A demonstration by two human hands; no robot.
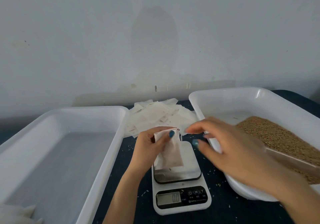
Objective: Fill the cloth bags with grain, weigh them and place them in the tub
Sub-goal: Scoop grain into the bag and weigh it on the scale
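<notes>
Dark table (225,211), back edge right up against the wall. A big white tub (110,147) takes up the whole left side, and the grain tub (225,94) sits on the right side, turned at a bit of an angle. Between them, toward the front edge, there's a white kitchen scale (181,204) — behind it, at the back edge, a messy pile of flat cloth bags (155,116). Loose grains (218,184) are scattered on the bare top around the scale.

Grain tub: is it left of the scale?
No, the grain tub sits right of the scale, by the right hand.
</notes>
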